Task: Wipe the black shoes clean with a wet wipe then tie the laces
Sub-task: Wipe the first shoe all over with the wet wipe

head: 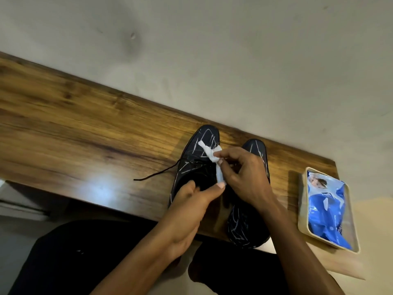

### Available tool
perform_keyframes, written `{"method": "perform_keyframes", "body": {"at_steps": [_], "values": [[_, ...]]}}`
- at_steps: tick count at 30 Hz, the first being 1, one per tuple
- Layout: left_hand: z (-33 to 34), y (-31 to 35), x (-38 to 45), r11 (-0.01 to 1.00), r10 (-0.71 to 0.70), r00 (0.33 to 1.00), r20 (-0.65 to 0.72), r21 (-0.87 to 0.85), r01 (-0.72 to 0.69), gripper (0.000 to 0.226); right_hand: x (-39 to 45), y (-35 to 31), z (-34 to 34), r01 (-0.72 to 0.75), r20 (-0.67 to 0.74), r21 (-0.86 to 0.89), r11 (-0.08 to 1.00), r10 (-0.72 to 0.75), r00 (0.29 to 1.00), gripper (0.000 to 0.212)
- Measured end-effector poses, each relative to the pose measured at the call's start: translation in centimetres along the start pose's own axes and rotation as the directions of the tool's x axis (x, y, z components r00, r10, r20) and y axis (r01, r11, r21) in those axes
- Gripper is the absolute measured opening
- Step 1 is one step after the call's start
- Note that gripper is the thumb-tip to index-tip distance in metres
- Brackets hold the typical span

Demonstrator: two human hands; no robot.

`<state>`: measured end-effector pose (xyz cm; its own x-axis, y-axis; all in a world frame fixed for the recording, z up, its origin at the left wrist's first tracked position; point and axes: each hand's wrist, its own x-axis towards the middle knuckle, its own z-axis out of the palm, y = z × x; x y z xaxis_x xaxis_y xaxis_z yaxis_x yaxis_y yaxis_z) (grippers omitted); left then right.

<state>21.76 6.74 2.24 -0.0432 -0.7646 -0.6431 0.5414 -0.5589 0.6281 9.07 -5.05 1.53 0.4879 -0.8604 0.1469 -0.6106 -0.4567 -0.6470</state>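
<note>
Right hand (244, 175): fingers curled, pinching the wet wipe (212, 155) just above the left shoe (196, 165).
Left hand (191, 201): grips the rim of this shoe's opening, thumb toward the wipe.
Right shoe (246, 224): under the right hand, touching the other shoe.
Handling: wipe looks soft, limp, probably slippery; the shoe looks stiffer, best held at the opening.
Lace (157, 172): loose, lying left of the hands.
Surface: wooden table (74, 124) against a pale wall (234, 50); wipe pack (325, 209) in a tray (302, 220), right of the right hand.
</note>
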Motion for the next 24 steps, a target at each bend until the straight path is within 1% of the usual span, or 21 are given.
{"method": "perform_keyframes", "body": {"at_steps": [1, 2, 3, 4, 5, 7, 10, 13, 16, 18, 21, 24], "values": [[0.5, 0.1, 0.5, 0.995, 0.021, 1.0, 0.008, -0.1, -0.02, 0.098, -0.1, -0.1, 0.0, 0.018, 0.023, -0.011, 1.0, -0.018, 1.0, 0.02], [0.9, 0.5, 0.9, 0.982, 0.05, 0.999, -0.003, -0.185, -0.049, 0.077, -0.2, -0.2, 0.1, 0.036, 0.039, -0.015, 0.999, -0.035, 0.999, 0.019], [1.3, 0.8, 1.3, 0.961, 0.069, 0.997, -0.02, -0.266, -0.072, 0.05, -0.3, -0.3, 0.2, 0.051, 0.045, -0.016, 0.999, -0.05, 0.998, 0.019], [1.5, 1.0, 1.6, 0.931, 0.072, 0.997, -0.039, -0.357, -0.081, 0.038, -0.3, -0.3, 0.3, 0.058, 0.044, -0.018, 0.998, -0.057, 0.997, 0.018], [1.6, 1.3, 1.9, 0.896, 0.066, 0.995, -0.072, -0.434, -0.091, 0.043, -0.3, -0.4, 0.4, 0.059, 0.04, -0.024, 0.998, -0.058, 0.997, 0.017], [1.4, 1.3, 2.5, 0.827, 0.06, 0.992, -0.109, -0.551, -0.11, 0.066, -0.3, -0.3, 0.4, 0.044, 0.036, -0.031, 0.999, -0.043, 0.998, 0.015], [1.4, 1.3, 2.9, 0.78, 0.068, 0.991, -0.115, -0.613, -0.124, 0.086, -0.6, -0.5, 0.4, -0.012, 0.047, 0.02, 1.0, 0.011, 0.999, 0.021], [1.4, 1.1, 3.2, 0.776, 0.092, 0.99, -0.106, -0.615, -0.138, 0.086, -1.2, -0.9, 0.4, -0.02, 0.06, 0.078, 0.997, 0.015, 0.998, 0.033], [1.4, 1.0, 3.3, 0.777, 0.128, 0.986, -0.107, -0.607, -0.167, 0.083, -1.4, -0.8, 0.3, 0.01, 0.07, 0.053, 0.999, -0.013, 0.997, 0.028], [1.4, 0.8, 3.1, 0.795, 0.166, 0.979, -0.117, -0.572, -0.203, 0.084, -1.2, -0.6, 0.3, 0.017, 0.059, 0.019, 1.0, -0.018, 0.998, 0.025], [1.5, 0.2, 2.7, 0.827, 0.208, 0.974, -0.088, -0.516, -0.223, 0.089, -0.4, -0.4, 0.3, -0.002, -0.029, -0.009, 1.0, 0.002, 1.0, 0.023], [1.6, -0.4, 2.4, 0.857, 0.266, 0.962, -0.056, -0.444, -0.263, 0.09, 0.1, -0.6, 0.3, -0.049, -0.116, 0.006, 0.999, 0.049, 0.992, 0.022]]}}
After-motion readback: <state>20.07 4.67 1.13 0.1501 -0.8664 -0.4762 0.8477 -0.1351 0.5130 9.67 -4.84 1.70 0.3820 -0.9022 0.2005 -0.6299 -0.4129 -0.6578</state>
